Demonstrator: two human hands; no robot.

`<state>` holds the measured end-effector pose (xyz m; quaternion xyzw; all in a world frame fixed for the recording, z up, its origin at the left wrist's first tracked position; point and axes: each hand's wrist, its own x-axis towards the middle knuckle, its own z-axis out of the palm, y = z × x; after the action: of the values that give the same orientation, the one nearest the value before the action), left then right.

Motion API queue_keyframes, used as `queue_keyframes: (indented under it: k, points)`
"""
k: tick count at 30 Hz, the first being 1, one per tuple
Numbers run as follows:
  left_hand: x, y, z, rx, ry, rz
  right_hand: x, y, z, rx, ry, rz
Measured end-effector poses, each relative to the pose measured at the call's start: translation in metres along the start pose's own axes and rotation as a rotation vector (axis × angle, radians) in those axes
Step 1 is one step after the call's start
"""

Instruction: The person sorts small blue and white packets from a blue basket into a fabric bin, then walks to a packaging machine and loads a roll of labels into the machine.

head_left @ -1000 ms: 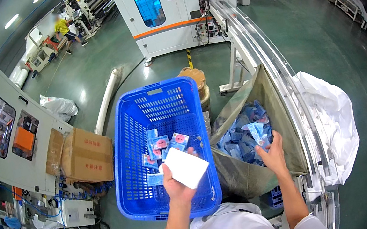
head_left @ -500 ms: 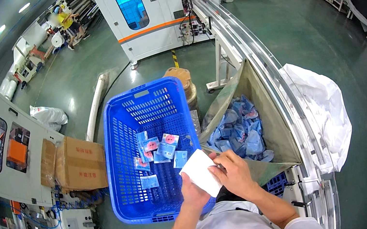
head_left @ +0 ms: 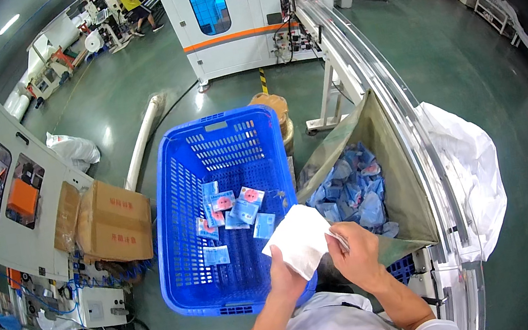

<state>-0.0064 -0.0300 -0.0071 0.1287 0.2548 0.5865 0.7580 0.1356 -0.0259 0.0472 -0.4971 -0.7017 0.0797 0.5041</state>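
Head view: left fingers [head_left: 279, 268] and right fingers [head_left: 348, 242] pinch white sheets [head_left: 300, 240] near basket rim [head_left: 288, 175], open floor [head_left: 110, 93] beyond.

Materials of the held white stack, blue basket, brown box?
Stack: probably tissue or soft nonwoven; matte, thin layers parting at the right edge. Exact fibre unclear.
Basket: likely moulded plastic; uniform blue, slight sheen, regular slots.
Box: apparently corrugated cardboard; dull brown, printed faces, though no fluting is visible.

Upside-down white capitals fill a red panel on the white shirt [head_left: 331, 326] at six o'clock. Two lines of red characters mark the cardboard box [head_left: 113, 220] at nine. Blue packets [head_left: 236, 216], toward eight, bear tiny print.
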Motion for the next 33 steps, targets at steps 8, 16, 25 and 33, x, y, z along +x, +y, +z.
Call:
queue_keyframes:
  k: [8, 16, 25, 33]
  points:
    - [0.003, 0.017, -0.009, -0.235, -0.01, -0.067, 0.025, 0.009, -0.03, 0.066, 0.05, 0.289]
    - [0.015, 0.013, -0.033, -0.164, 0.076, -0.113, 0.011, 0.07, -0.08, 0.33, 0.144, 0.539]
    - [0.018, -0.006, -0.028, -0.144, 0.091, -0.198, -0.023, 0.267, -0.306, 0.173, 0.734, 0.675]
    - [0.016, -0.012, 0.004, -0.076, 0.023, -0.263, -0.028, 0.306, -0.323, -0.47, 0.907, 0.919]
